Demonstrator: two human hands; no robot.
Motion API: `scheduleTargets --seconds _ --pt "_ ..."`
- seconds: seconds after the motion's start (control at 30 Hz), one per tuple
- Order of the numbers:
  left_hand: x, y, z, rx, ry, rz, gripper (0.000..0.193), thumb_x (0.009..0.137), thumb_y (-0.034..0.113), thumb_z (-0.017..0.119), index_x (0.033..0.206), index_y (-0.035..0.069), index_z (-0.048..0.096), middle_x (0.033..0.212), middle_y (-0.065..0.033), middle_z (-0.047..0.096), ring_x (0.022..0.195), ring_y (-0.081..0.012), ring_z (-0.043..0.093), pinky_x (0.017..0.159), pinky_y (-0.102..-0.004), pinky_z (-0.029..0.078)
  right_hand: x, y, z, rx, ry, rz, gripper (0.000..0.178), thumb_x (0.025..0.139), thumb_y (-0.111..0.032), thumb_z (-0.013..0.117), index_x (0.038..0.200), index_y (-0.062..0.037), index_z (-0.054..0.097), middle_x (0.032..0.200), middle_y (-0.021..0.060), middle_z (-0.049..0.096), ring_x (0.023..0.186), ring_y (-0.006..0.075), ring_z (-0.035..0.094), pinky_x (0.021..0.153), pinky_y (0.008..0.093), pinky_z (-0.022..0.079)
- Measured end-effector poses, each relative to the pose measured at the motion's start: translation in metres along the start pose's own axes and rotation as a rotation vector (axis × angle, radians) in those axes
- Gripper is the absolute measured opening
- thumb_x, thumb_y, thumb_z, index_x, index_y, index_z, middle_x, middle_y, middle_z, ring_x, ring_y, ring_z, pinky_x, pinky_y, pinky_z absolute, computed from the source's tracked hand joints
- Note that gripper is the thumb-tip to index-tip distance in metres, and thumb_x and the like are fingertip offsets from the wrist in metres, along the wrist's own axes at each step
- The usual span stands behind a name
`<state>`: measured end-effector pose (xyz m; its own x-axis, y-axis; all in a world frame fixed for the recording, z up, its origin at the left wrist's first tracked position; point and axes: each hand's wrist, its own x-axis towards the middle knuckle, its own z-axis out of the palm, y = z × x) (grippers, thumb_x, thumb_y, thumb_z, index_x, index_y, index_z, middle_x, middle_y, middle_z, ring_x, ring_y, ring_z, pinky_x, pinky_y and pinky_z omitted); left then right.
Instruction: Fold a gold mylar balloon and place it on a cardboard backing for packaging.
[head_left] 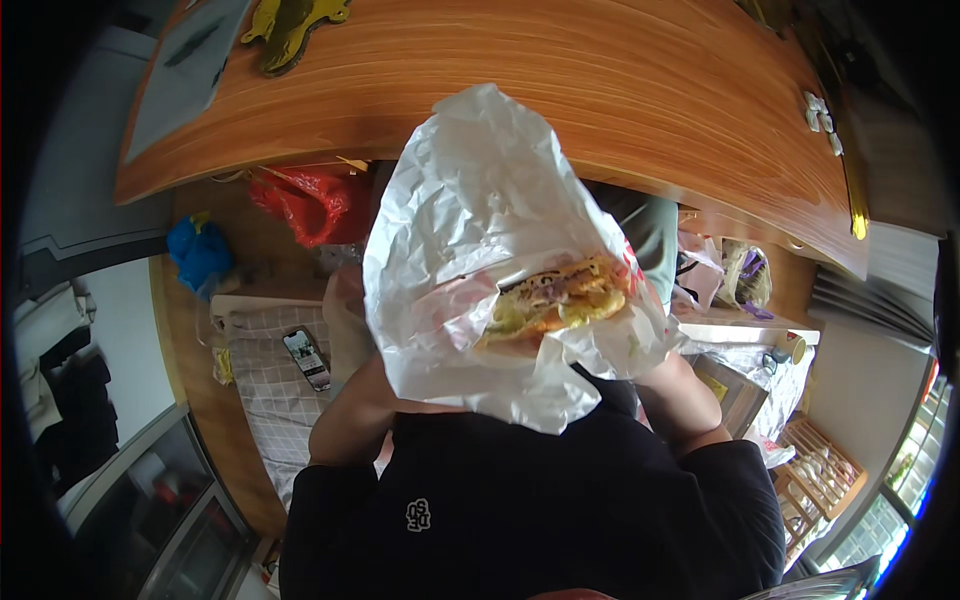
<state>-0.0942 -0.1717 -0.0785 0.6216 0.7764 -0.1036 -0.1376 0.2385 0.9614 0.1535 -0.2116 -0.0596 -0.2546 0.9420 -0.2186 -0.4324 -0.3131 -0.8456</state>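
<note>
A partly eaten burger (560,305) is held up in front of my chest, its filling and green leaf showing. Crumpled white paper (470,210) wraps round it and spreads out above and to the left. My left forearm (355,410) and my right forearm (680,395) both run in behind this paper, one from each side. The wrapper covers both hands and all their fingers. Held between the two arms, the burger and its paper are off the table.
A wooden table (660,90) lies ahead, with a yellow-and-black object (290,35) at its far left. A phone (306,358) rests on checked cloth at my left. Red (315,205) and blue plastic bags (198,250) lie beyond it. A wooden rack (820,475) stands at right.
</note>
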Motion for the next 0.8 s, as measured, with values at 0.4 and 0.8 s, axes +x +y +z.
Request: scheduleTargets --seconds 0.4,0.8 --pt "0.026 -0.045 0.000 -0.129 0.272 0.255 0.046 0.093 0.018 0.077 0.130 0.000 0.058 0.122 -0.0079 0.065 0.114 -0.0188 0.063 0.097 -0.0351 0.051 0.000 -0.003 -0.027 -0.299 -0.141 -0.041 0.122 0.068 -0.019 0.100 0.162 -0.0037 0.024 0.156 0.0100 0.046 0.144 0.0224 0.043 0.117 0.0401 0.036" --pt "0.034 -0.085 0.017 -0.251 0.061 -0.106 0.065 0.085 0.015 0.087 0.140 0.003 0.053 0.129 -0.0046 0.062 0.120 -0.0130 0.059 0.101 -0.0333 0.049 -0.006 0.088 -0.057 -0.316 0.315 -0.114 0.059 0.075 -0.001 0.084 0.126 -0.0057 0.055 0.111 0.0023 0.065 0.107 0.0129 0.063 0.092 0.0292 0.052"
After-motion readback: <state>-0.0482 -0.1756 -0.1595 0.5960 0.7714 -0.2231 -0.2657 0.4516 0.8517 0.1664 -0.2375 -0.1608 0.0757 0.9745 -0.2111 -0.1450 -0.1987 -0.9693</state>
